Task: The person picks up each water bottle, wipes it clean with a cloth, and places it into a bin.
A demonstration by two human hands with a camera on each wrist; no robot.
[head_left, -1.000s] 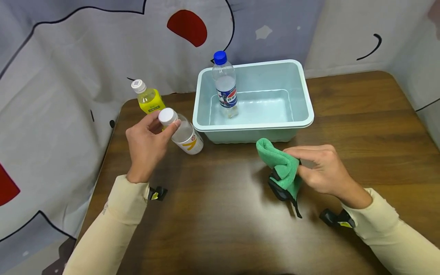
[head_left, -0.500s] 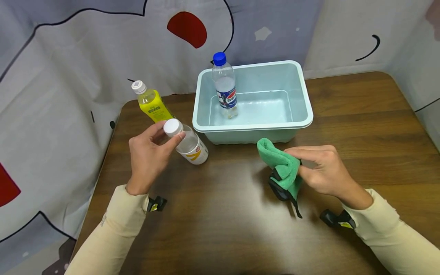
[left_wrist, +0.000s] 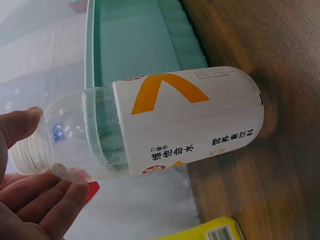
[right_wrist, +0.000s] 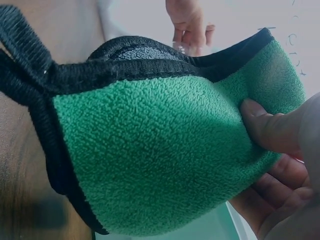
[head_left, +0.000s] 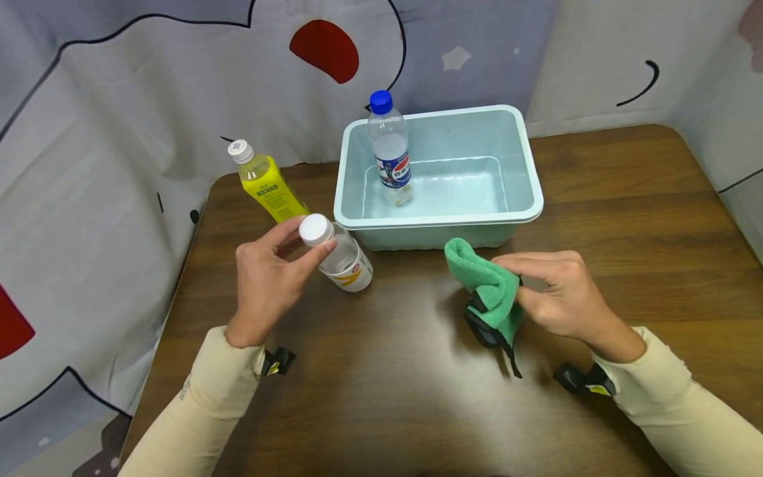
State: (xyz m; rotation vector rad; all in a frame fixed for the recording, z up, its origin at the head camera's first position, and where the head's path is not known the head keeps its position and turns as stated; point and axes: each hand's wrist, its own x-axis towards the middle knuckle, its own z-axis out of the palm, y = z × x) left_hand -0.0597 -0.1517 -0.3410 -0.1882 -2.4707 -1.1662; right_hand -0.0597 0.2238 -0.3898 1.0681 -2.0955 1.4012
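My left hand (head_left: 269, 277) pinches a clear bottle (left_wrist: 190, 120) around its neck, just under the white cap (head_left: 316, 229). The bottle has a white label with an orange mark and leans a little in the head view; in the left wrist view its base looks to be at the tabletop. My right hand (head_left: 557, 291) grips a folded green cloth (right_wrist: 150, 145) with black edging and a hanging loop, thumb on one side and fingers on the other. In the head view the cloth (head_left: 491, 285) is in front of the tub.
A pale blue-green tub (head_left: 441, 235) stands at the back of the wooden table (head_left: 381, 384). Inside it, at the left, is a clear bottle with a blue cap (head_left: 390, 149). A yellow-labelled bottle (head_left: 271, 189) stands behind my left hand. A printed curtain (head_left: 143, 99) hangs behind the table.
My left hand has brought the white-capped bottle right and toward me, away from the yellow-labelled bottle, which now shows more. My right hand and the cloth have barely moved.
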